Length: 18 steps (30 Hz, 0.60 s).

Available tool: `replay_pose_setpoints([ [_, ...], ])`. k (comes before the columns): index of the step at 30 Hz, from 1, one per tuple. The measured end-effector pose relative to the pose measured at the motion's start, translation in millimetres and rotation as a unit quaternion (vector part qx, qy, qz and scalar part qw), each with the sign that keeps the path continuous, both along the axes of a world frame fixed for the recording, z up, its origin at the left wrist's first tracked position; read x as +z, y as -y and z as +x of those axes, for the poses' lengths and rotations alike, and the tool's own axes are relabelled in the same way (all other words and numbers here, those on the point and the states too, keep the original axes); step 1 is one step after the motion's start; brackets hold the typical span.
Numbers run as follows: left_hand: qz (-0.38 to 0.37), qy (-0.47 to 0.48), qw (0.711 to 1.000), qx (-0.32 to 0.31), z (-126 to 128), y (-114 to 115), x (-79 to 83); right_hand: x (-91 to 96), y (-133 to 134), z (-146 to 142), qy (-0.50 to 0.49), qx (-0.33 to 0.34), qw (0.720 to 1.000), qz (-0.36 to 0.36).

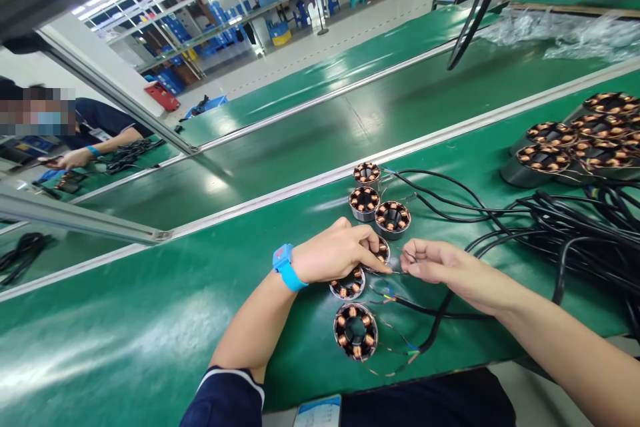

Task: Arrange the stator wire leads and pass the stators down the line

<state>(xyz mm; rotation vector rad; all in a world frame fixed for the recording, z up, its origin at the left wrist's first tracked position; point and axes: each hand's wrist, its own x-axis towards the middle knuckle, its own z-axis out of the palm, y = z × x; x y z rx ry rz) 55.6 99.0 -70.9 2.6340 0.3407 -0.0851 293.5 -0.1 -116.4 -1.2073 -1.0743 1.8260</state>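
My left hand (340, 250), with a blue wristband (290, 267), is curled over a motor stator (383, 251) with copper windings. Its index finger stretches along a thin wire (396, 272). On the other side my right hand (435, 261) pinches that wire between thumb and fingers; the exact contact is partly hidden. Another stator (349, 285) lies partly under my left hand. Closer to me, a stator (355, 331) rests with thin leads running to a black cable (430, 343). Farther off sit more stators (393, 217) in a loose row.
Black cables (565, 220) are heaped at the right, beside a cluster of stators (545, 157). A metal rail (280, 197) crosses the green bench (210, 320). Another person's hand (75, 158) works at the far left. Black cable loops (475, 20) hang above the bench.
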Motion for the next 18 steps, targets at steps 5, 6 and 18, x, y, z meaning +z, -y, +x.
replay_pose_setpoints([
  [5, 0.006, -0.016, 1.000, 0.015, -2, 5, 0.8, -6.1, 0, -3, -0.013, -0.072, 0.997, -0.024],
  [6, 0.001, -0.013, 1.000, 0.018, -2, 6, 0.9, -6.7, 0, -4, -0.010, -0.079, 0.997, -0.019],
  [18, 0.052, -0.014, 0.998, -0.025, 39, 8, 8.0, -78.8, -3, 17, 0.112, -0.139, 0.983, 0.031],
])
